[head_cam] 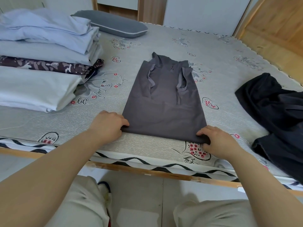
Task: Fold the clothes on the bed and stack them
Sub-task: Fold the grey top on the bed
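A grey shirt point(165, 102) lies flat in the middle of the bed, sides and sleeves folded inward, collar pointing away from me. My left hand point(106, 125) pinches its near left hem corner. My right hand point(218, 141) grips the near right hem corner, fingers curled under the cloth. A stack of folded clothes point(41, 63) sits at the left: pale blue pieces on top, a camouflage piece in the middle, a white one at the bottom. A crumpled black garment point(278, 115) lies unfolded at the right.
The mattress point(147, 148) has a grey floral cover, and its near edge with the wooden frame runs just below my hands. A grey pillow point(114, 23) lies at the head of the bed. Wooden furniture stands at the back right. My legs and the floor are below.
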